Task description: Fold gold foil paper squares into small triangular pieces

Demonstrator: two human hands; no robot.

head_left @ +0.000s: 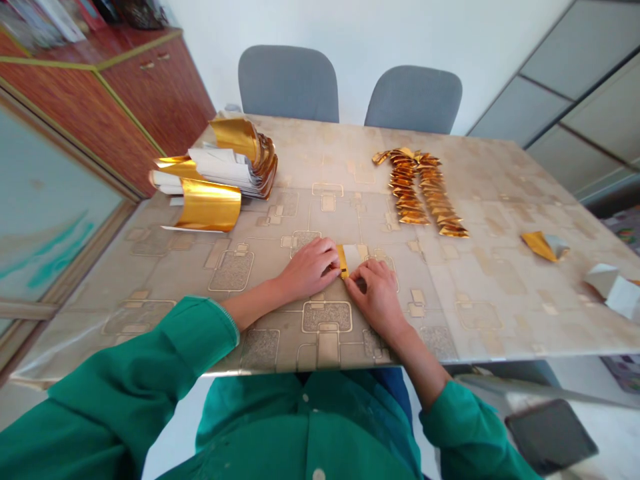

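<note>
- The left hand point(316, 267) comes in from the left, palm down and knuckles up, its fingers curled and bunched close together, holding the left edge of a small gold-and-white paper point(343, 259) against the table.
- The right hand point(377, 293) slants in from the lower right, back of the hand up; thumb and bent forefinger draw nearly together at the paper's lower right edge, keeping hold of it there, with a small gap showing behind their tips.
- The paper lies between the two hands near the front of the table, a gold strip to the left and a white part to the right; its exact folds are too small to tell.
- Both forearms reach forward and inward, bare below the rolled left sleeve point(207, 327) and right sleeve point(460, 420), both green.
- The patterned tablecloth point(280, 257) runs beneath all of this.
- Beyond the left hand stands a pile of gold paper sheets point(210, 205), curled, some with white backs showing.
- Beyond the right hand lie two rows of folded gold pieces point(410, 190), closely nested.
- Farther right are a loose gold piece point(540, 245) and a crumpled white paper point(620, 293).
- Two grey chairs point(289, 83) stand behind the far edge.
</note>
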